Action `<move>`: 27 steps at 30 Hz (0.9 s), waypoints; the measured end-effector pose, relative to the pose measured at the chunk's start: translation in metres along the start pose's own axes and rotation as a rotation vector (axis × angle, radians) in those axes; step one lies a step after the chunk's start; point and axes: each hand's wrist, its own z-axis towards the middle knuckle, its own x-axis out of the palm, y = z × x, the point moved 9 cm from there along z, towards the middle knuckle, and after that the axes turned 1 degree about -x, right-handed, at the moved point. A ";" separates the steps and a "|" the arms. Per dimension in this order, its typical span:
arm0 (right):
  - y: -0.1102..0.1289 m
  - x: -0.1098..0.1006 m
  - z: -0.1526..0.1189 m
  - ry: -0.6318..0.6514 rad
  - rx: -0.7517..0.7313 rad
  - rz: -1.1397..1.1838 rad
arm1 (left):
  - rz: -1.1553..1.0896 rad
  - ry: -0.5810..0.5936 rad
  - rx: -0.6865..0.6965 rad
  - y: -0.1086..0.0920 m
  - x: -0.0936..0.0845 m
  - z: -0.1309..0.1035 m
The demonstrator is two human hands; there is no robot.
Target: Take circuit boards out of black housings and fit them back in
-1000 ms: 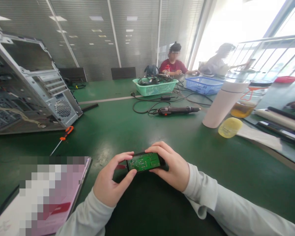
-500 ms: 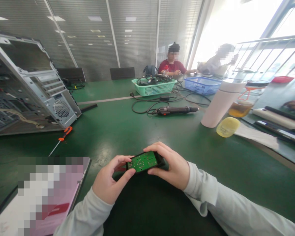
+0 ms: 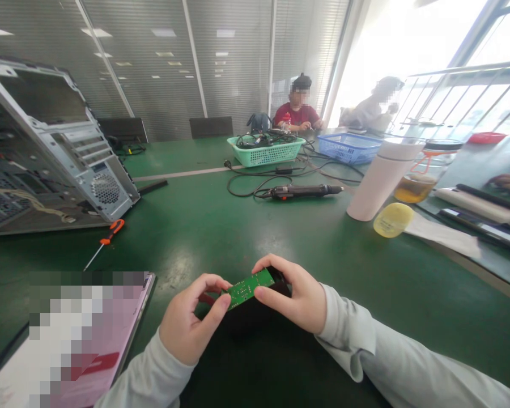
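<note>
Between my two hands is a small green circuit board (image 3: 247,288), tilted, with its dotted solder side facing me. My left hand (image 3: 198,317) pinches the left end between thumb and fingers. At the other end, my right hand (image 3: 295,294) is closed on the board, its thumb pressed on the near edge. A black plastic casing (image 3: 281,282) shows inside the right hand's grip, partly hidden by the fingers and the board. I cannot tell how far the board sits in the casing.
An open computer case (image 3: 97,153) stands at left, an orange-handled screwdriver (image 3: 110,233) beside it. Further back lie an electric screwdriver (image 3: 304,191), a green basket (image 3: 267,154) of cables and a blue basket (image 3: 348,153). A pink tumbler (image 3: 378,187) stands right. Two people sit beyond.
The board has tilted more, and its black surround no longer shows along the left end and long edges. Both hands have shifted slightly.
</note>
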 end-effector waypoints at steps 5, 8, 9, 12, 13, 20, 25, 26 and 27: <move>-0.001 0.003 0.000 0.010 0.035 0.053 | 0.072 -0.003 0.049 -0.004 0.000 -0.003; -0.004 0.004 0.000 0.015 0.054 0.068 | 0.070 -0.015 0.061 -0.002 0.001 -0.004; -0.005 0.004 0.000 0.013 0.057 0.065 | 0.070 -0.017 0.066 -0.001 0.001 -0.005; -0.007 0.003 0.000 0.011 0.064 0.044 | 0.092 -0.025 0.090 0.002 0.001 -0.005; -0.007 0.003 0.000 0.012 0.066 0.040 | 0.102 -0.032 0.101 0.003 0.001 -0.005; -0.009 0.002 0.000 -0.021 0.073 0.052 | 0.117 -0.074 0.137 0.002 -0.003 -0.004; -0.012 0.005 0.000 0.013 0.090 0.063 | 0.060 -0.087 0.115 -0.001 -0.004 -0.003; -0.012 0.005 0.000 0.020 0.091 0.070 | 0.043 -0.089 0.101 0.000 -0.004 -0.003; -0.013 0.006 0.001 0.024 0.092 0.077 | 0.027 -0.091 0.085 0.001 -0.005 -0.003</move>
